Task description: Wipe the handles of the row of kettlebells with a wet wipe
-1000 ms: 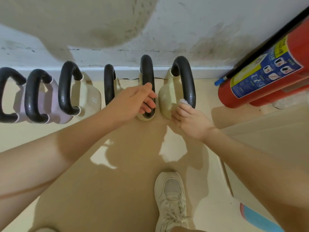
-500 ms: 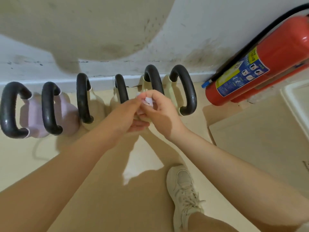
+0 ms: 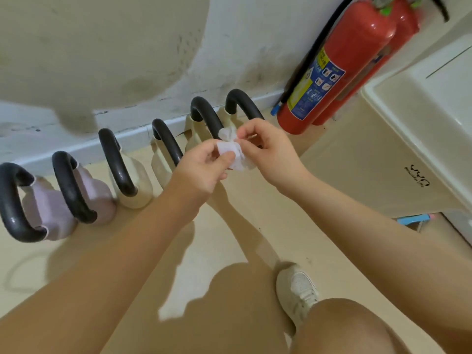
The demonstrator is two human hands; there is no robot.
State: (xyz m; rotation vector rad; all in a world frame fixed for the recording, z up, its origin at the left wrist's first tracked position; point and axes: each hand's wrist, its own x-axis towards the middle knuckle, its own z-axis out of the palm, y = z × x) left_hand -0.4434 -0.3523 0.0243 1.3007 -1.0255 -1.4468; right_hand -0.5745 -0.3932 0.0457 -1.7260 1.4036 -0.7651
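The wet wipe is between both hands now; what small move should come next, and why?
Probably finish refolding the wet wipe, held by left hand and right hand clear of the kettlebells, then lower it onto the next black handle.

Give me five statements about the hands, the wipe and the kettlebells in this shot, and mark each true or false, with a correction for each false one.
1. Both hands hold the wet wipe. True: the left hand and the right hand each pinch it.
2. The wipe is pressed against a kettlebell handle. False: it is held in the air in front of the row, touching no handle.
3. Six kettlebells with black handles stand along the wall. True.
4. The two kettlebells at the left end are cream. False: they are pale purple; the other four are cream.
5. A blue fire extinguisher stands to the right of the row. False: the fire extinguisher is red with a blue label.
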